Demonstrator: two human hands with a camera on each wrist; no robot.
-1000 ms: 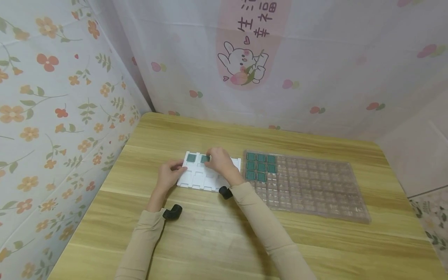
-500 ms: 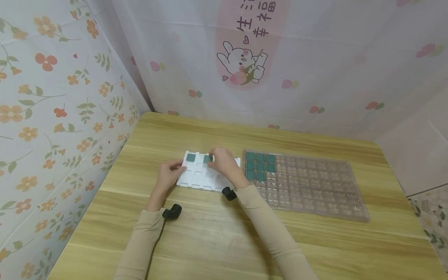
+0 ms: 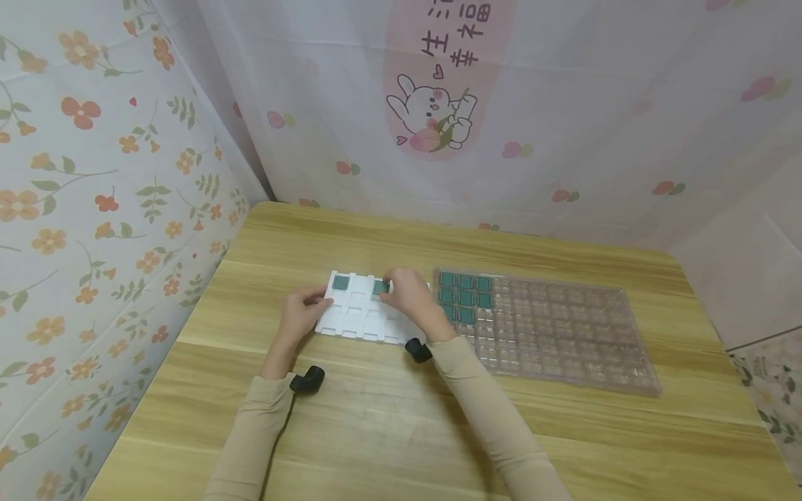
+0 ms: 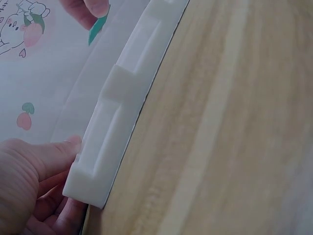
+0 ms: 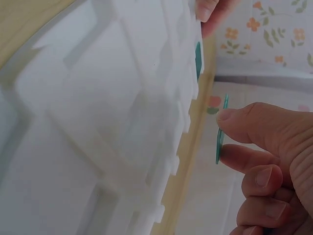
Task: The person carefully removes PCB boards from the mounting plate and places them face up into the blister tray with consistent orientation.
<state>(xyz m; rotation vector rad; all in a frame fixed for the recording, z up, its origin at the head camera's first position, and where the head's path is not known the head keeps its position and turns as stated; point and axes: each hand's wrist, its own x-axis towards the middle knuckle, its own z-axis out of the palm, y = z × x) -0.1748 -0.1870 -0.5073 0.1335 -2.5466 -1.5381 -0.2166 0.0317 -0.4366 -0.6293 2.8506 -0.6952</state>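
In the head view a white slotted tray (image 3: 354,321) lies on the table. My left hand (image 3: 298,317) grips its left edge, thumb on top and fingers underneath in the left wrist view. Between thumb and forefinger my right hand (image 3: 410,296) pinches a thin green square chip (image 5: 222,133). The right wrist view shows that chip edge-on, raised apart from the tray. Another green chip (image 3: 341,282) sits in the tray's far left pocket. My right hand hides part of the tray's far right side.
To the right lies a larger clear plastic tray (image 3: 564,334) with many pockets. Several green chips (image 3: 466,298) fill its left columns. Black wrist cameras (image 3: 308,380) jut from both sleeves. Patterned cloth (image 3: 551,139) hangs behind the wooden table (image 3: 351,431).
My right hand has shifted right and slightly towards me, carrying the green chip from the tray's second far pocket. My left hand keeps its hold on the tray edge.
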